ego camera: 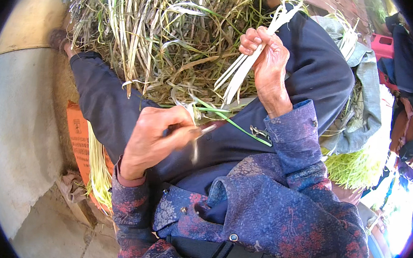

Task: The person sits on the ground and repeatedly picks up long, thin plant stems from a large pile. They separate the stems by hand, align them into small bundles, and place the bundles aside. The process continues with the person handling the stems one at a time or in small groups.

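Pale, slender plant stalks (245,68) are gripped in my right hand (266,59), which is above my raised knee; their ends stick out past the fingers on both sides. Lower and to the left, my left hand (160,136) pinches a thin whitish strip (208,130) between thumb and fingers; it is blurred, and limp scraps hang by the fingertips. A green stalk (243,128) lies across my lap close to this hand. Beyond both hands is a large heap of dry and green leafy stalks (184,43), between my legs.
An orange printed sack (78,137) with yellowish stalks (97,171) lies at the left beside my leg. To the right are a grey cloth (368,101), a bundle of yellow-green stalks (356,170) and a pink plastic object (383,47). Another person's dark clothing shows at the far right.
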The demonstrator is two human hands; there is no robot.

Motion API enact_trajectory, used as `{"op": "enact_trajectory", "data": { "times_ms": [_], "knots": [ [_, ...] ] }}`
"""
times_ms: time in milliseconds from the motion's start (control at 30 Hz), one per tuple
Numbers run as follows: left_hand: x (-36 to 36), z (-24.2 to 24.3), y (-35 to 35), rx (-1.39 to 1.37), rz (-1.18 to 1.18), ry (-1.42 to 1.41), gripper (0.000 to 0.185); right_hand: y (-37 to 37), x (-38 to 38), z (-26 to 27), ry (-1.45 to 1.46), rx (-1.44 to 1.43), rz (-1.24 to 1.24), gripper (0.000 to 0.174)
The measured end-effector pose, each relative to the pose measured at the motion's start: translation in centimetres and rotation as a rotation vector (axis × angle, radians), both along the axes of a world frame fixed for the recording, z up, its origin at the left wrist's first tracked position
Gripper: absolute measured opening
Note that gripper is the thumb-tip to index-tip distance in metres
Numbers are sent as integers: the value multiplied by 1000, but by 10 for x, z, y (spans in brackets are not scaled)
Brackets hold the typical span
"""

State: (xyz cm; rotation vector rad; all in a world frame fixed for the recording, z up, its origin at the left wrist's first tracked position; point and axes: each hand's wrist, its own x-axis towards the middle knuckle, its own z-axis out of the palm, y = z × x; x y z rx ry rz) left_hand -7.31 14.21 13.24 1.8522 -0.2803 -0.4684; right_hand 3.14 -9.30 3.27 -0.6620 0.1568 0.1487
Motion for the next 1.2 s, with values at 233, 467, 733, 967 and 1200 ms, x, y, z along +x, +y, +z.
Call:
{"op": "enact_trajectory", "data": {
  "times_ms": [233, 467, 733, 967, 1200],
  "knots": [
    [-6, -52, -28, 192, 185, -256, 7, 7, 3, 0, -13, 78, 11, 23],
    [16, -67, -64, 96, 235, -232, 16, 14, -5, 1, 54, 15, 26, 16],
    [14, -72, -79, -5, 258, 183, 17, 18, -11, 7, 87, 3, 32, 14],
    [12, -75, -80, -306, 475, 258, 12, 20, -11, 4, 128, 6, 50, 13],
    [17, -72, -78, -190, 422, 128, 17, 13, -11, -3, 188, 312, 204, 19]
  ]
}}
